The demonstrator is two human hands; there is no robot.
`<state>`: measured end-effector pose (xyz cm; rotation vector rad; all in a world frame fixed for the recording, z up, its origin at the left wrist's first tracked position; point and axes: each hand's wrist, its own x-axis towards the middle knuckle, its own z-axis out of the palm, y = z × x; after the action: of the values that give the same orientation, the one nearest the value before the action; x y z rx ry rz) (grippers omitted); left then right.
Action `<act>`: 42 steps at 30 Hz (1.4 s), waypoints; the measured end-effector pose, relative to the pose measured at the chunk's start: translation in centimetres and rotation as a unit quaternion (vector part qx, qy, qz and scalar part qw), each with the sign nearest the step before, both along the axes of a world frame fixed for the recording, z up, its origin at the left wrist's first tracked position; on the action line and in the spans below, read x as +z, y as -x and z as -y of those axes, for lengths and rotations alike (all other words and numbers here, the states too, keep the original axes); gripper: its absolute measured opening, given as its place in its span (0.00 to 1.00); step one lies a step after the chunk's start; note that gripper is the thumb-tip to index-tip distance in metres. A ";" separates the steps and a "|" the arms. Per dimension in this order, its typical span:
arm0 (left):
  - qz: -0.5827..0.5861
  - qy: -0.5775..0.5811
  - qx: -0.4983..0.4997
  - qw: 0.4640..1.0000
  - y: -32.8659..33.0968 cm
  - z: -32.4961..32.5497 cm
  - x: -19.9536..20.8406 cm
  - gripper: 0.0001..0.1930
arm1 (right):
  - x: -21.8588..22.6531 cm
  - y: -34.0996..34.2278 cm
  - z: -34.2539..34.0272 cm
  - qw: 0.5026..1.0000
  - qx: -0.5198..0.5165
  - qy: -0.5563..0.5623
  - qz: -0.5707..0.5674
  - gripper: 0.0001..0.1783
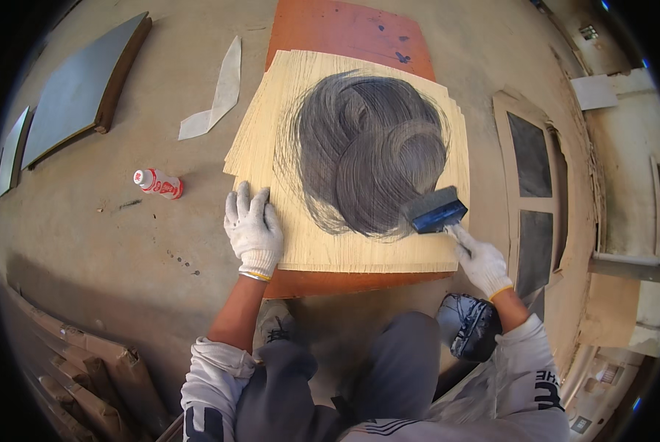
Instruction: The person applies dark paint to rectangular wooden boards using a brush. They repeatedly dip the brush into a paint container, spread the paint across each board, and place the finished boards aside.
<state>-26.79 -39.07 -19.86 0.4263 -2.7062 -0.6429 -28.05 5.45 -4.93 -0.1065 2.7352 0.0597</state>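
Note:
My right hand, in a white knit glove, is closed round the handle of a wide flat paintbrush. Its dark bristles touch the top sheet of a stack of pale wood-grain sheets. Swirling strokes of dark grey paint cover much of that sheet, with its corners and edges left pale. My left hand, gloved too, lies flat with fingers apart on the stack's left edge. Close to my right forearm stands a paint-smeared black container; its contents do not show.
An orange-red board lies beneath the stack. A red and white bottle and a bent white strip are on the floor at left. Grey panels stand far left, wrapped brown bundles lower left. A frame with dark panels lies right.

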 end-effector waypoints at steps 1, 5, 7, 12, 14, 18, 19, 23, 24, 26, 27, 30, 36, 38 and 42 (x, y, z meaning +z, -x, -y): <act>0.001 -0.006 -0.007 1.000 0.3 -0.2 0.2 0.17 | 0.4 3.1 0.8 1.000 -0.020 0.003 -0.008 0.29; -0.002 -0.021 -0.024 0.999 0.4 -0.9 0.4 0.18 | -1.6 11.3 3.6 0.997 -0.007 0.061 -0.041 0.29; -0.008 -0.022 -0.026 0.999 0.2 -0.2 0.4 0.17 | 0.4 7.3 7.5 0.999 0.022 0.037 0.019 0.30; 0.005 0.000 -0.011 1.000 -0.1 0.0 0.8 0.17 | 1.0 -3.2 1.7 0.999 0.013 -0.001 0.035 0.28; 0.003 0.004 -0.009 1.000 0.0 -0.2 0.8 0.17 | 0.2 -1.0 -0.1 0.999 -0.034 0.002 -0.001 0.27; -0.022 -0.035 -0.031 0.999 0.8 -1.1 -0.2 0.18 | 1.1 6.0 4.6 0.998 -0.047 0.030 0.008 0.27; -0.001 -0.031 -0.032 0.999 0.6 -0.7 0.0 0.18 | 1.4 6.2 6.0 0.998 -0.043 0.037 0.017 0.28; 0.019 0.002 -0.014 1.000 -0.2 0.4 0.4 0.18 | 1.5 2.0 5.2 0.996 -0.012 -0.015 0.090 0.30; 0.044 0.011 -0.007 0.999 0.2 -0.1 0.8 0.18 | 1.7 2.8 4.5 0.997 -0.026 -0.017 0.072 0.30; 0.093 0.026 0.004 0.995 0.8 -1.0 1.3 0.19 | 1.1 6.0 3.7 0.998 -0.055 -0.021 0.036 0.30; 0.102 0.026 0.010 0.994 1.0 -1.3 1.1 0.19 | 0.8 8.4 3.9 0.997 -0.072 0.007 0.015 0.30; 0.058 0.035 0.007 0.998 1.0 -2.2 0.7 0.20 | -2.2 17.5 1.9 0.994 -0.065 0.077 -0.039 0.30; 0.043 0.016 0.000 0.999 0.9 -2.0 0.8 0.19 | -4.3 28.6 7.3 0.993 -0.057 0.061 -0.086 0.27; 0.046 0.018 0.003 0.999 0.6 -1.5 0.9 0.19 | -6.2 28.3 9.4 0.990 -0.017 0.092 -0.107 0.26; 0.051 0.022 0.012 0.998 0.3 -1.1 1.3 0.19 | -5.5 30.7 9.7 0.992 -0.099 0.018 -0.074 0.25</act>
<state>-27.07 -38.01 -18.60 0.4917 -2.8003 -0.5674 -58.74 -4.26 -10.40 0.1655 2.8792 -0.0396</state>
